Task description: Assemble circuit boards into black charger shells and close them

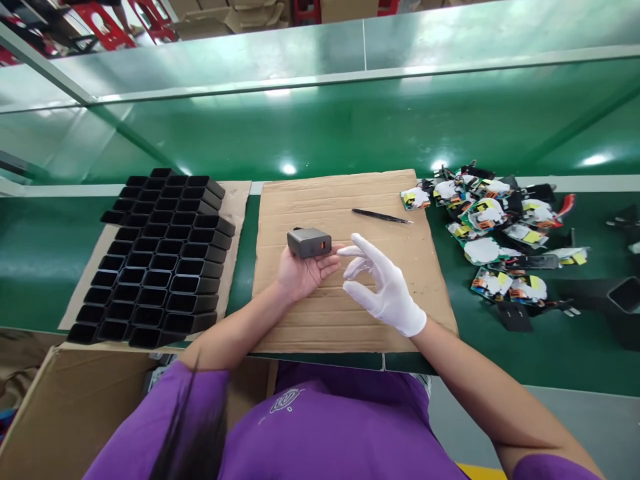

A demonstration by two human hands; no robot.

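A dark grey power adapter (309,243) with an orange port on its end face rests on the palm of my left hand (302,272). That hand is bare, its fingers stretched out to the right beneath the adapter; the thumb is mostly hidden. Just to the right, my right hand (377,285) wears a white glove. Its fingers are apart with nothing visible between them, the fingertips close to the left hand's fingertips. Both hands are above a sheet of corrugated cardboard (345,330). Dark tweezers (383,216) lie on the sheet beyond the right hand.
Rows of open black housings (155,263) cover another cardboard piece (239,200) at left. Several circuit boards (483,215) with white filler and yellow tape are heaped at right. Along the back runs a green panel (320,133). An open cardboard box (85,400) sits below the left table edge.
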